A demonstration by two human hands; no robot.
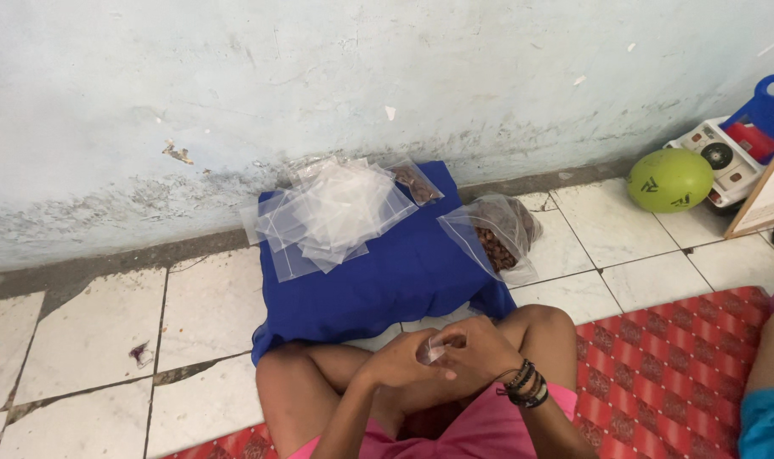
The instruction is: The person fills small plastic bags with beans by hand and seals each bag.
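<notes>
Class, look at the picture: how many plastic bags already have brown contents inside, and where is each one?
2. One filled bag leans at the right edge of the blue cushion; a smaller filled bag lies at its far edge, by the empty bags. Others may be hidden beneath that pile.

Setting: a home, floor level, where I sit. Evidence: cracked white floor tiles (89,340), lower left; a scuffed, peeling pale-blue wall (319,76) across the top; a red patterned mat (668,374) under me, lower right; a green ball (669,180) and a plastic toy car (740,144), upper right; a blue cushion (387,280) at centre.
</notes>
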